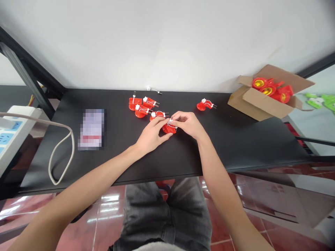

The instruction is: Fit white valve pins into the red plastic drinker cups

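My left hand (150, 138) steadies a small red plastic part (169, 129) on the black table, its thumb along the near side and its fingers at the far left. Over the top of that part, my right hand (190, 124) pinches at a small white piece (171, 120) with thumb and forefinger; the fingertips partly hide it. Just beyond my hands lie similar red parts, among them one (141, 111) with a white cap and thin prongs, and one (135, 101) with a grey stem upright. Another red part (204, 104) lies apart to the right.
A small white piece with a wire (154, 90) lies near the wall. On the right, an open cardboard box (250, 104) holds red and yellow parts. A blurred phone-like rectangle (91, 129) lies left, near a looped cable (72, 139) and a white power strip (15, 134).
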A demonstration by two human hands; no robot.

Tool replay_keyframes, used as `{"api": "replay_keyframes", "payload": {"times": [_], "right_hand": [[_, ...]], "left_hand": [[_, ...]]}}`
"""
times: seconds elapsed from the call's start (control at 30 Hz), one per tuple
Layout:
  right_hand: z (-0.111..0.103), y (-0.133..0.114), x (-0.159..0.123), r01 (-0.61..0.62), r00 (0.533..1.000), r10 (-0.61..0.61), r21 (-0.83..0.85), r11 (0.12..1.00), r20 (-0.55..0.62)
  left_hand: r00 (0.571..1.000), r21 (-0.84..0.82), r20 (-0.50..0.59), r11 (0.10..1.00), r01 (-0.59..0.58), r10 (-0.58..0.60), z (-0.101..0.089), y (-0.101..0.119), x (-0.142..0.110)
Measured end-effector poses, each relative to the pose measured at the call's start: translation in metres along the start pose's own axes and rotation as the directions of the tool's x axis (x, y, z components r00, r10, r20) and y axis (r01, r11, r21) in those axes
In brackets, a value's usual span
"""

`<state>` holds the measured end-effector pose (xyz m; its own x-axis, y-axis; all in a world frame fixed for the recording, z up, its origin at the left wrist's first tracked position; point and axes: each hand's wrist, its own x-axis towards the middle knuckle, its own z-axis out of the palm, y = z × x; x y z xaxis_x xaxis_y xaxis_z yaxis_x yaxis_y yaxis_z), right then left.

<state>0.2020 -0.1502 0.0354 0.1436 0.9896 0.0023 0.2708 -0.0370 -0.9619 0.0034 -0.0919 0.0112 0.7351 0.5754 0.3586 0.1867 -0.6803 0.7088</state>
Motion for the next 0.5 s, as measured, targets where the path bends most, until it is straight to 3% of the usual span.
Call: {"api": "replay_keyframes", "payload": {"times": [0.27, 0.5], "right_hand": [[-0.0014, 0.0035, 0.0011, 0.043, 0.999, -0.043, 0.018, 0.999, 0.000], [0.0003, 0.0015, 0.0008, -0.009, 1.000, 0.008, 0.027, 1.000, 0.025]], "left_hand": [[1.000, 0.039, -0.010, 0.999, 0.009, -0.009, -0.0020, 0.0057, 0.0000], [1.000, 0.046, -0.019, 0.999, -0.013, 0.014, -0.0022, 0.0073, 0.0008]]}}
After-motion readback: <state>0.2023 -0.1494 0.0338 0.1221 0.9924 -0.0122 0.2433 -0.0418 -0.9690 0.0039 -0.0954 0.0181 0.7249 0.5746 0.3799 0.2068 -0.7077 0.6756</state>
